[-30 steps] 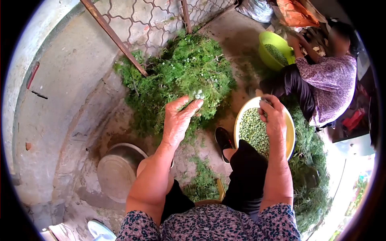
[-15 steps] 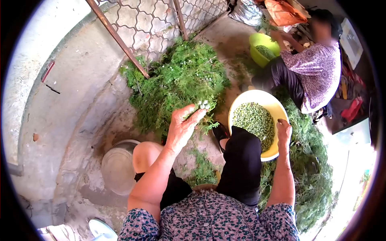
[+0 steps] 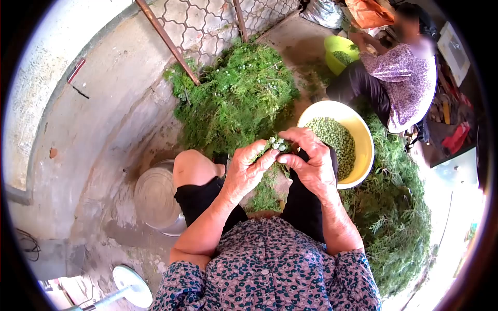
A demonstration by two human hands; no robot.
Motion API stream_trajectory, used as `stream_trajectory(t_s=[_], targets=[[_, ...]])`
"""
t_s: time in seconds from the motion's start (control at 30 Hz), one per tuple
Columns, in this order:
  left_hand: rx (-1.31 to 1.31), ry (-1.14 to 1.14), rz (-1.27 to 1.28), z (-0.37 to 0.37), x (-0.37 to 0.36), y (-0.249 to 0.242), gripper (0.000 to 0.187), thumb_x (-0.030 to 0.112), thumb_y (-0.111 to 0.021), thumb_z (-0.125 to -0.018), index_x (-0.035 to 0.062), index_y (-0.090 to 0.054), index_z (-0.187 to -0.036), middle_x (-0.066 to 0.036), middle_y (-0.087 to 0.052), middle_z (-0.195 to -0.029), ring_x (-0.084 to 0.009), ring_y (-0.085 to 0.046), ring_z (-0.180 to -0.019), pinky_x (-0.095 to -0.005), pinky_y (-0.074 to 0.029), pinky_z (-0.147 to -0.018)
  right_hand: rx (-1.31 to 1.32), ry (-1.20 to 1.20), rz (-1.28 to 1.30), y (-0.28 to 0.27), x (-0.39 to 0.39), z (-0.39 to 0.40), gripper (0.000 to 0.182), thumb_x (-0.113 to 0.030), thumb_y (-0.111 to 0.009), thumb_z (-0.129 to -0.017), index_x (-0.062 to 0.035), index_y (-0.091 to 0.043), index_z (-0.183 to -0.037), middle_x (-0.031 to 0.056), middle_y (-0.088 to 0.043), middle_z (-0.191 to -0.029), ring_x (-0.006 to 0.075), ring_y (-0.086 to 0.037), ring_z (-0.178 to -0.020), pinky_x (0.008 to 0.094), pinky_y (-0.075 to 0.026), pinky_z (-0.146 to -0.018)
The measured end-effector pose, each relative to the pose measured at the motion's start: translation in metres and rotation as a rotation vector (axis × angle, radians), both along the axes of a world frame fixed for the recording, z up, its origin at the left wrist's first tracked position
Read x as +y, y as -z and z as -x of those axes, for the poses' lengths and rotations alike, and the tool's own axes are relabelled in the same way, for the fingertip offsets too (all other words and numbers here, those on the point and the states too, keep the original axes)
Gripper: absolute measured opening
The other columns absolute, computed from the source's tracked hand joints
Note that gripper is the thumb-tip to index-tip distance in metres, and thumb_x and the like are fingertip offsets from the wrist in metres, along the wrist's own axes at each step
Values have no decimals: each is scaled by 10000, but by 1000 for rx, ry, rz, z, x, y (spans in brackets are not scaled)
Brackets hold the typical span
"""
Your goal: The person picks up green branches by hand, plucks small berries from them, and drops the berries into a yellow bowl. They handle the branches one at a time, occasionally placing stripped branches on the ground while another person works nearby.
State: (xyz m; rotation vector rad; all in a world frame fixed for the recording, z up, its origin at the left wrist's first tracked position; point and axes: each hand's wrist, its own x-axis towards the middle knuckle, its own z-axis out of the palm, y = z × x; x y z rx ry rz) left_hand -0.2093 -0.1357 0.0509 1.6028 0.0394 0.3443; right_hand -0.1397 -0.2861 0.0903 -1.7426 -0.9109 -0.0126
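My left hand pinches a green sprig with pale round berries above my knees. On the other side of the sprig, my right hand has its thumb and fingers around the berries; whether a berry is loose between them is hidden. Just beyond my right hand stands a yellow basin, partly filled with round green berries. A heap of leafy green branches lies on the ground in front of me.
More cut branches lie at the right. A person sits at the upper right beside a lime-green basin. A round metal pot stands left of my knee. Metal lattice lines the wall.
My right hand has left the yellow basin's rim and come to the sprig. My left hand has moved slightly right and down with the sprig.
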Motion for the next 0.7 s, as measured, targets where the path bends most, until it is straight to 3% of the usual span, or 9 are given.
stream_trajectory(t_s=[0.17, 0.27, 0.37, 0.43, 0.53, 0.67, 0.7], targets=[[-41, 38, -118, 19, -2, -6, 159, 116, -600, -847, 0, -589, -954, 13, -533, -688, -59, -456, -605, -223, -374, -528, 325, -99, -120, 12, -1, 11, 345, -70, -722, -699, -31, -592, -1017, 47, -567, -881, 133, -543, -796, 250, -448, -683], [-158, -44, -221, 23, -7, -5, 119, 80, -607, -826, -1, -524, -802, -86, -444, -573, -131, -413, -500, -281, -349, -463, 465, -182, -167, 11, -3, 15, 233, -50, -706, -726, -25, -590, -927, 19, -565, -858, 94, -544, -760, 232, -447, -691], [-115, -26, -344, 28, -7, -2, 117, 100, -590, -845, -8, -564, -882, -35, -532, -657, -93, -480, -581, -246, -385, -524, 362, -172, -150, 16, -7, 16, 219, -43, -703, -727, -19, -586, -911, 18, -568, -826, 83, -542, -770, 222, -444, -696], [-60, -15, -293, 29, -12, -6, 108, 95, -604, -834, -7, -572, -846, -24, -528, -638, -87, -484, -585, -245, -381, -520, 376, -178, -175, 22, -10, 15, 195, -36, -690, -742, -18, -591, -909, 8, -578, -816, 77, -542, -777, 215, -442, -703], [-38, 32, -134, 25, -17, -6, 133, 125, -604, -843, -5, -587, -820, -37, -465, -570, -85, -419, -515, -263, -330, -463, 835, -284, -494, 36, -16, 12, 152, -18, -647, -781, -22, -586, -921, 5, -593, -849, 87, -547, -790, 228, -445, -731], [37, 23, -125, 19, -22, -4, 132, 129, -602, -848, -3, -600, -848, -33, -501, -592, -78, -440, -531, -250, -347, -471, 949, -186, -688, 36, -14, 13, 120, -43, -618, -815, -44, -559, -920, 17, -593, -873, 98, -538, -786, 221, -418, -754], [43, 29, -118, 16, -22, -2, 132, 129, -602, -848, -3, -600, -848, -33, -501, -592, -78, -440, -531, -250, -347, -471, 981, -182, -733, 30, -18, 12, 112, -54, -594, -834, -52, -547, -935, 23, -585, -871, 91, -532, -742, 201, -417, -677]])
